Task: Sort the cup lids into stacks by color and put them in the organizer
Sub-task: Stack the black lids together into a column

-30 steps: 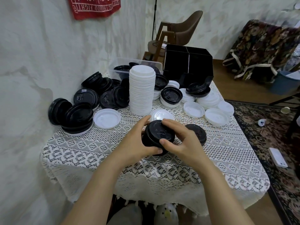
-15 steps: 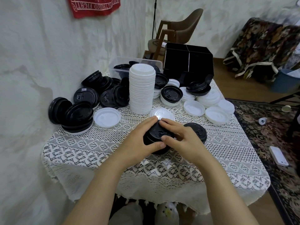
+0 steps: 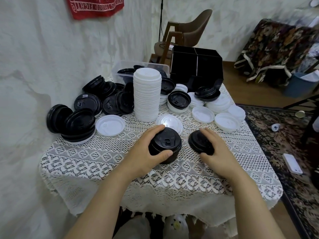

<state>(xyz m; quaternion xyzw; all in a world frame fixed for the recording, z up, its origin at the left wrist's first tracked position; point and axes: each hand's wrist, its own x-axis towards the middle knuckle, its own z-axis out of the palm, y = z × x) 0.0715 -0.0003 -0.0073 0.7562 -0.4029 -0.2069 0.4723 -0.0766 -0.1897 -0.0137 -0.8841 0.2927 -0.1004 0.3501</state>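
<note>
Left hand (image 3: 146,150): wrapped round a short black lid stack (image 3: 164,145) at mid-table.
Right hand (image 3: 218,152): laid over a lone black lid (image 3: 196,140) beside it; whether it holds the lid, cannot tell.
Done: tall white stack (image 3: 147,95) built.
Outstanding: loose black lids (image 3: 87,105), loose white lids (image 3: 226,121); organizer (image 3: 196,66) at the far edge, seemingly unfilled.
Writing: red cloth (image 3: 96,6), "FIGHT" upside down; rest unclear.

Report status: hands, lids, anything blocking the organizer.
Left hand grips black lid stack. Right hand grips loose black lid. Organizer at back, white lid stack and scattered lids before it.
</note>
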